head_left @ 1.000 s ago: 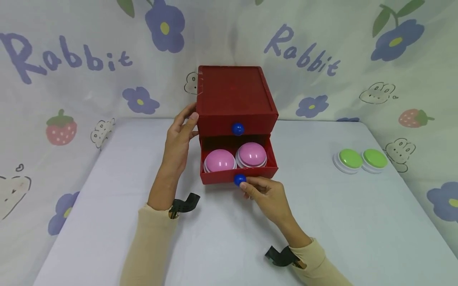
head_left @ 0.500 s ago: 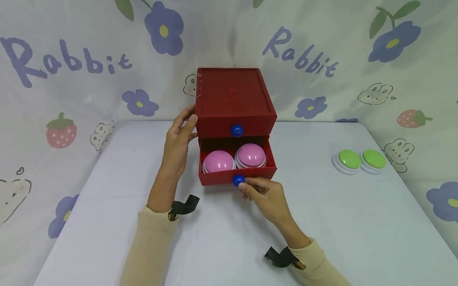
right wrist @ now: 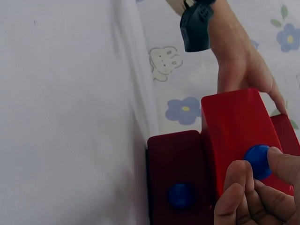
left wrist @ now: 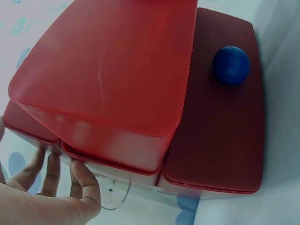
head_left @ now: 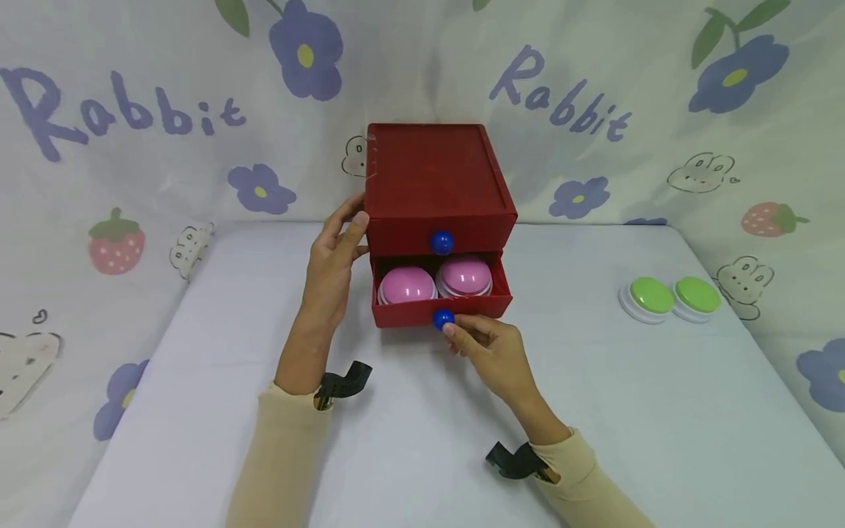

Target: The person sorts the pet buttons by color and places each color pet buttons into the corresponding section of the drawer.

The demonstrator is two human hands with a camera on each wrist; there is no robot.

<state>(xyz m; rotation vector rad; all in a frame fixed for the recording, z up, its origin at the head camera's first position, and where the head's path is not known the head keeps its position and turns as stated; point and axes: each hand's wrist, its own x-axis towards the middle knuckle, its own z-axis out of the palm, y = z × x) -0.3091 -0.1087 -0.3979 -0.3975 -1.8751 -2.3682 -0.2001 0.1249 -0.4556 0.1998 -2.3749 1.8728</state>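
Observation:
A red cabinet [head_left: 430, 172] with blue ball knobs stands at the table's back middle, its middle drawer [head_left: 403, 315] partly pulled out. Two pink dome-topped push buttons [head_left: 407, 284] on white bases sit side by side in that drawer. My right hand [head_left: 491, 352] pinches the drawer's blue knob [right wrist: 258, 161] between thumb and fingers. My left hand [head_left: 332, 268] lies along the cabinet's left side, and its fingertips [left wrist: 82, 171] touch that side in the left wrist view. Beneath the pulled-out drawer, the lower drawer [left wrist: 215, 131] is closed and carries its own knob.
Two green push buttons [head_left: 650, 295] on white bases stand close together at the right of the white-covered table [head_left: 581, 411]. A printed cloth [head_left: 429, 44] hangs right behind the cabinet. Each wrist wears a black camera mount [head_left: 345, 380].
The middle drawer has slid a short way inward with the pink buttons in it, and my right hand has moved forward on its knob. My left hand stays at the cabinet's side.

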